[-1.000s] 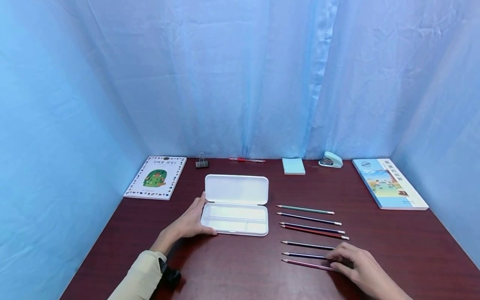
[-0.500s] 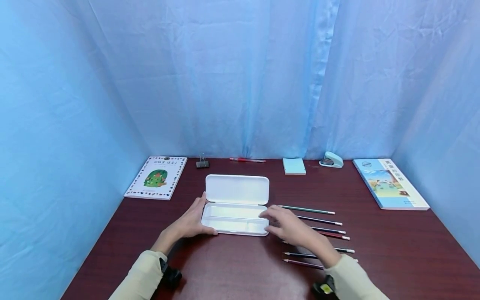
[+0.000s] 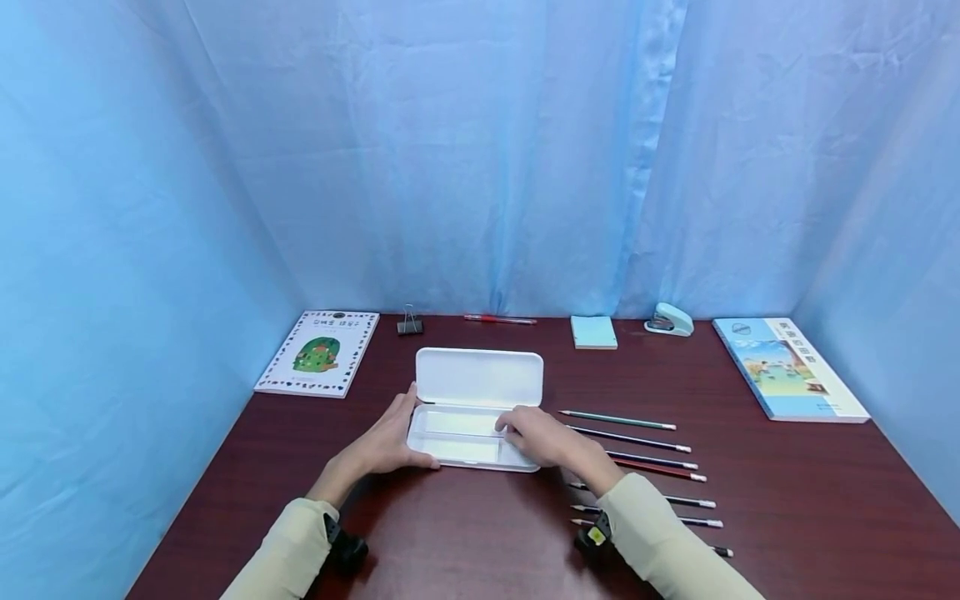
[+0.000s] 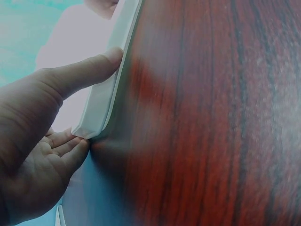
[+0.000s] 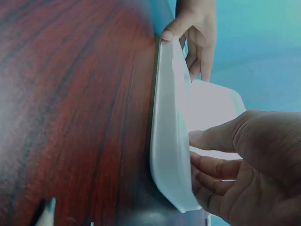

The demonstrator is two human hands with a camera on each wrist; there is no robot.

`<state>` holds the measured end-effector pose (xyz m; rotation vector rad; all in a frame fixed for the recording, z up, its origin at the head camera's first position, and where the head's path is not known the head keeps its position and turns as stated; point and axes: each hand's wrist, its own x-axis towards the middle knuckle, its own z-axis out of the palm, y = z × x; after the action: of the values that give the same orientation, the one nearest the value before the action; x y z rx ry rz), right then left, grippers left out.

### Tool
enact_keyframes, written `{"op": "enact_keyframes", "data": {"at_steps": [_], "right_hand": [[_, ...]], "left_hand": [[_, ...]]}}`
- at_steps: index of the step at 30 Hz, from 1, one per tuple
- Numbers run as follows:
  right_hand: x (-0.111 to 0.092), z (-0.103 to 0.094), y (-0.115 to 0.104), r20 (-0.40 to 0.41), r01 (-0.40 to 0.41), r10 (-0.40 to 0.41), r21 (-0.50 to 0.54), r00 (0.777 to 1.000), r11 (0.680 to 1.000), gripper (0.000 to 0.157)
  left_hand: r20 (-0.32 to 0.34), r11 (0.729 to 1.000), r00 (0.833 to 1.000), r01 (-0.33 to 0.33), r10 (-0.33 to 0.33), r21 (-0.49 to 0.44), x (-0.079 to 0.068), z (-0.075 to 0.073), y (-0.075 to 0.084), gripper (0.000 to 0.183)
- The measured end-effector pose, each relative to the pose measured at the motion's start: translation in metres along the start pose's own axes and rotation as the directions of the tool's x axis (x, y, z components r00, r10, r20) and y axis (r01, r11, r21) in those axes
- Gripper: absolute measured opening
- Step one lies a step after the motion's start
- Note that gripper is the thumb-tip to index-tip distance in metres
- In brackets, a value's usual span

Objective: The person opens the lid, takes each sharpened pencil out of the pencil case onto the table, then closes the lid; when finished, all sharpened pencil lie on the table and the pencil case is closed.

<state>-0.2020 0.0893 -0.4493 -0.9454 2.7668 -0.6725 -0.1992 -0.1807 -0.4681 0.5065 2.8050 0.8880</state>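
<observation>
A white plastic pencil case (image 3: 478,375) lies open on the dark red-brown table, its lid raised at the back. At its left end my left hand (image 3: 386,437) grips it, thumb on the front wall and fingers round the back corner. My right hand (image 3: 543,437) reaches over the right end, thumb and bent fingers down inside the case; their tips are partly hidden and I cannot tell whether they hold anything. Several pencils lie in a spread right of the case, among them a green pencil (image 3: 622,419) and a red pencil (image 3: 663,470). My right forearm covers parts of some.
Along the back edge lie a black binder clip (image 3: 409,327), a red pen (image 3: 500,319), a pale blue notepad (image 3: 593,332) and a mint stapler (image 3: 670,320). One book (image 3: 318,354) lies left, another book (image 3: 791,369) right. Blue curtains (image 3: 480,167) enclose the table.
My right hand has moved left and away from me, from the ends of the nearest pencils to inside the case's right end. My left hand has stayed on the case.
</observation>
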Motion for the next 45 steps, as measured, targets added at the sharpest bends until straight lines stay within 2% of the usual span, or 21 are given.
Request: {"op": "enact_keyframes", "data": {"at_steps": [5, 12, 16, 20, 25, 32, 34, 38, 41, 45], "right_hand": [[0.003, 0.000, 0.004, 0.026, 0.010, -0.010, 0.014, 1.000, 1.000, 0.014], [0.004, -0.003, 0.004, 0.016, -0.001, 0.000, 0.070, 1.000, 0.998, 0.018], [0.000, -0.008, 0.006, -0.029, 0.013, -0.010, 0.104, 1.000, 0.995, 0.017], [-0.013, -0.020, 0.011, -0.098, 0.019, -0.004, 0.148, 0.995, 0.989, 0.016], [-0.046, -0.036, 0.026, -0.176, 0.036, -0.001, 0.194, 0.984, 0.980, 0.012], [-0.116, -0.060, 0.050, -0.219, -0.014, 0.056, 0.186, 0.974, 0.983, 0.013], [-0.138, -0.066, 0.057, -0.214, -0.040, 0.079, 0.181, 0.974, 0.983, 0.012], [-0.181, -0.072, 0.068, -0.173, -0.135, 0.174, 0.216, 0.970, 0.967, 0.011], [-0.209, -0.068, 0.074, -0.128, -0.201, 0.243, 0.277, 0.962, 0.940, 0.011], [-0.238, -0.052, 0.077, -0.076, -0.237, 0.280, 0.354, 0.957, 0.905, 0.015]], "left_hand": [[0.012, 1.000, 1.000, -0.005, 0.005, 0.001, 0.000, 0.000, 0.000, 0.129], [0.011, 1.000, 1.000, 0.004, -0.004, 0.009, 0.000, 0.002, 0.000, 0.129], [0.013, 1.000, 1.000, 0.000, -0.001, 0.005, 0.001, 0.002, 0.001, 0.129], [0.009, 1.000, 1.000, -0.004, 0.004, -0.011, 0.001, 0.002, 0.002, 0.130], [0.009, 1.000, 1.000, 0.000, 0.000, -0.011, 0.001, 0.002, 0.002, 0.130], [0.008, 1.000, 1.000, -0.005, 0.005, -0.007, -0.001, 0.001, 0.000, 0.129], [0.006, 1.000, 1.000, -0.005, 0.005, -0.011, -0.002, 0.001, 0.001, 0.129], [0.002, 1.000, 1.000, -0.018, 0.018, -0.014, -0.001, 0.000, 0.000, 0.130], [0.001, 1.000, 1.000, -0.025, 0.025, -0.018, -0.001, 0.000, -0.001, 0.130], [-0.001, 0.999, 1.000, -0.028, 0.028, -0.018, -0.001, -0.001, -0.001, 0.130]]}}
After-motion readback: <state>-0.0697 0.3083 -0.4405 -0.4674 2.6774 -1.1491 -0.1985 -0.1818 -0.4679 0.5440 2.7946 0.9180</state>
